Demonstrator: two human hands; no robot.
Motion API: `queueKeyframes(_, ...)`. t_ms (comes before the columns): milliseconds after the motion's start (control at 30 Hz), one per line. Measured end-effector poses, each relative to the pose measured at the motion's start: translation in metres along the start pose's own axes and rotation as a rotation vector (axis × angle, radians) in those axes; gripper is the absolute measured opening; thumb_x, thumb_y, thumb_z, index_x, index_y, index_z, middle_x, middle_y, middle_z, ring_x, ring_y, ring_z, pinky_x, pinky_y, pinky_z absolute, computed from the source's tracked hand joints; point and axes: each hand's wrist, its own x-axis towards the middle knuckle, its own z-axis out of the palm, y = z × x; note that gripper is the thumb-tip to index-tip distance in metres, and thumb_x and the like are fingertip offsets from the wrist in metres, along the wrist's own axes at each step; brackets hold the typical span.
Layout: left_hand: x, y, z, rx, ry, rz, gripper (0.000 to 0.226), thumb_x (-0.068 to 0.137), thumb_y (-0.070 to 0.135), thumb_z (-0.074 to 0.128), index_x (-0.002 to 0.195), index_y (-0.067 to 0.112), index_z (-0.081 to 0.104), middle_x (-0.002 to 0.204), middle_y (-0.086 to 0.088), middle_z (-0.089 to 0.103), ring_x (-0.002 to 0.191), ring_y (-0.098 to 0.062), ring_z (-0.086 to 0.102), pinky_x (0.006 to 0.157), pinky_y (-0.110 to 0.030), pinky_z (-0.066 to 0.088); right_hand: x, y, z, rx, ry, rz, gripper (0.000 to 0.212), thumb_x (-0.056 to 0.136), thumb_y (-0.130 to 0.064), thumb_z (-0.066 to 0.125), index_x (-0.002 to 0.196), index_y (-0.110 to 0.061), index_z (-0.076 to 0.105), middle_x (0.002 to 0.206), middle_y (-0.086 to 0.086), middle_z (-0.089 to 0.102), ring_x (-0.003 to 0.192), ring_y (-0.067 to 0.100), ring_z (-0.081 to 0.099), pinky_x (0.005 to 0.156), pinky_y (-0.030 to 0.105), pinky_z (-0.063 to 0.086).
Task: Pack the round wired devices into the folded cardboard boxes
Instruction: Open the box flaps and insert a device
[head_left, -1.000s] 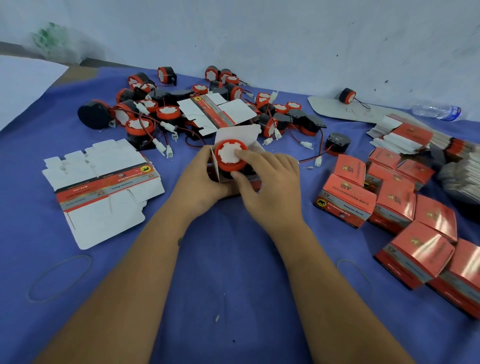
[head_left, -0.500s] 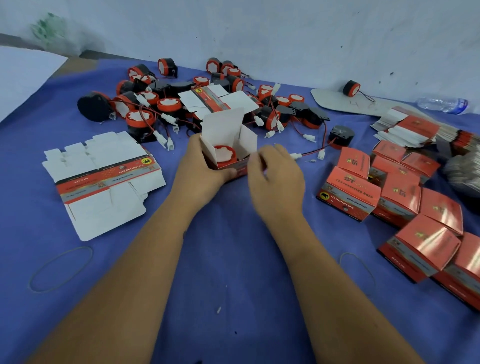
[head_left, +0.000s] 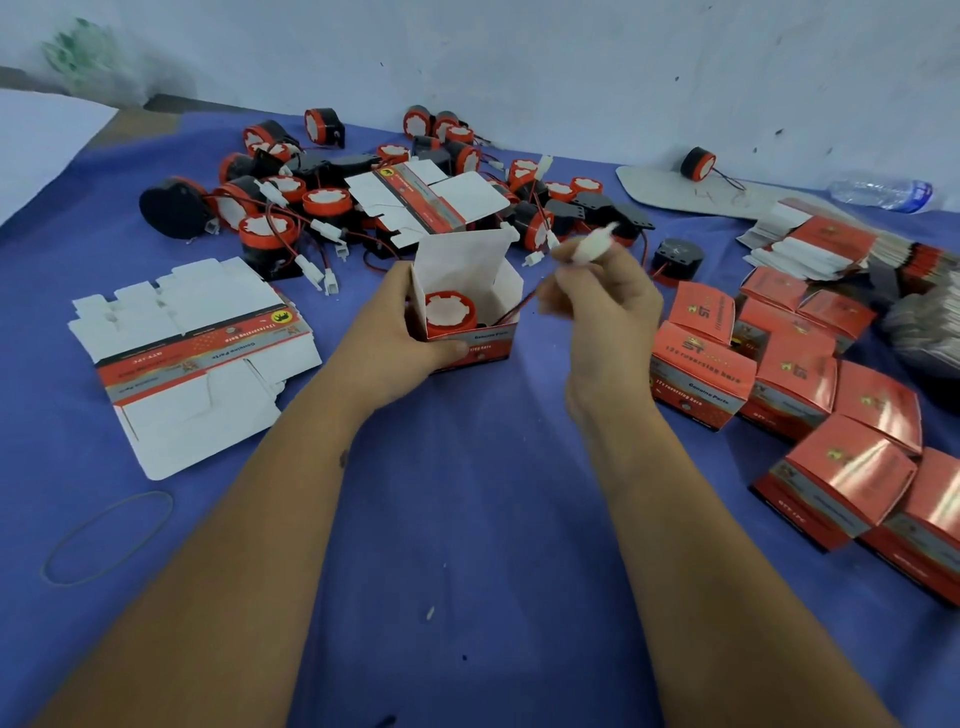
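Step in hand: tucking lead after seating device.
Round device sits inside open box, gripped from side by left hand.
Right hand, just right of box, pinches white connector; wire runs back into box.
Next, likely: feed connector in beside device, close flaps.
Versus half second ago: right hand raised, connector lifted clear.
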Motion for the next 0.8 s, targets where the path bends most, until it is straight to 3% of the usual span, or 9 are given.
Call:
queueKeyframes(100,-0.001,-0.001,0.000,-0.024,-0.007,0.000,0.060,0.078,0.013,0.080,0.117,0.038,0.042,0.104,0.024,0.060,0.088,0.017,0.058,0.068,-0.008,0.048,-0.005,-0.006,0.009,0.025,-0.207,0.051,0.037,0.080,-0.030,0.041,0.087,-0.014,0.073,0.080,-0.008,0.074,0.107,0.016,0.062,0.096,0.019,0.041)
queueKeyframes(167,-0.002,0.000,-0.001,-0.016,-0.038,-0.001,0.058,0.078,0.012,0.080,0.109,0.044,0.042,0.104,0.023,0.061,0.089,0.013,0.059,0.071,-0.010,0.049,-0.003,-0.004,0.011,-0.198,-0.182,0.063,0.036,0.085,-0.042,0.043,0.070,-0.030,0.073,0.088,-0.007,0.075,0.111,0.006,0.058,0.110,0.037,0.028)
queueKeyframes(233,-0.002,0.001,-0.001,-0.023,-0.094,0.004,0.060,0.078,0.009,0.080,0.111,0.043,0.044,0.109,0.018,0.063,0.095,0.009,0.062,0.076,-0.014,0.052,0.000,0.004,0.007,-0.496,-0.096,-0.108,0.025,0.092,-0.033,0.057,0.071,-0.037,0.070,0.098,-0.012,0.069,0.116,0.003,0.049,0.113,0.038,0.022)
queueKeyframes(333,-0.002,0.002,-0.001,-0.057,-0.171,0.007,0.066,0.079,0.001,0.077,0.126,0.031,0.043,0.120,0.010,0.062,0.108,-0.004,0.061,0.086,-0.020,0.053,-0.001,0.015,0.002,-0.770,-0.055,-0.385,0.014,0.085,-0.022,0.070,0.084,-0.036,0.072,0.090,-0.032,0.056,0.109,-0.016,0.029,0.104,0.026,0.012)
queueKeyframes(467,-0.002,0.002,-0.002,-0.066,-0.188,0.001,0.068,0.080,0.000,0.076,0.128,0.031,0.040,0.123,0.009,0.059,0.112,-0.007,0.059,0.086,-0.021,0.052,0.002,0.023,-0.001,-0.978,-0.165,-0.484,0.038,0.082,-0.020,0.072,0.118,-0.025,0.060,0.091,-0.012,0.066,0.120,0.002,0.032,0.110,0.036,0.015)
queueKeyframes(567,-0.002,0.003,-0.001,-0.064,-0.182,-0.003,0.069,0.081,-0.001,0.075,0.130,0.031,0.038,0.122,0.010,0.058,0.113,-0.008,0.058,0.081,-0.015,0.052,0.002,0.022,-0.003,-1.042,-0.135,-0.573,0.032,0.078,-0.023,0.076,0.109,-0.019,0.068,0.087,-0.007,0.069,0.118,0.015,0.045,0.105,0.039,0.018)
queueKeyframes(667,-0.003,0.001,0.000,-0.075,-0.191,-0.005,0.069,0.082,-0.001,0.074,0.131,0.030,0.037,0.124,0.009,0.058,0.114,-0.009,0.058,0.082,-0.015,0.053,0.004,0.021,-0.005,-1.115,-0.102,-0.617,0.027,0.073,-0.025,0.080,0.100,-0.018,0.076,0.101,0.004,0.062,0.108,0.029,0.051,0.094,0.036,0.025)
queueKeyframes(733,-0.002,0.000,0.000,-0.087,-0.182,-0.016,0.069,0.081,-0.001,0.074,0.132,0.028,0.037,0.127,0.006,0.058,0.116,-0.011,0.058,0.085,-0.017,0.053,0.006,0.021,-0.006,-1.041,-0.186,-0.587,0.022,0.075,-0.017,0.079,0.097,-0.013,0.077,0.103,0.010,0.057,0.102,0.030,0.051,0.088,0.035,0.037)
queueKeyframes(800,-0.003,0.001,0.001,-0.086,-0.159,-0.011,0.071,0.081,-0.001,0.075,0.136,0.025,0.037,0.129,0.003,0.057,0.117,-0.013,0.058,0.087,-0.019,0.053,0.004,0.021,-0.006,-0.989,-0.272,-0.559,0.017,0.081,-0.009,0.072,0.097,-0.007,0.077,0.101,0.010,0.056,0.099,0.025,0.050,0.082,0.025,0.038)
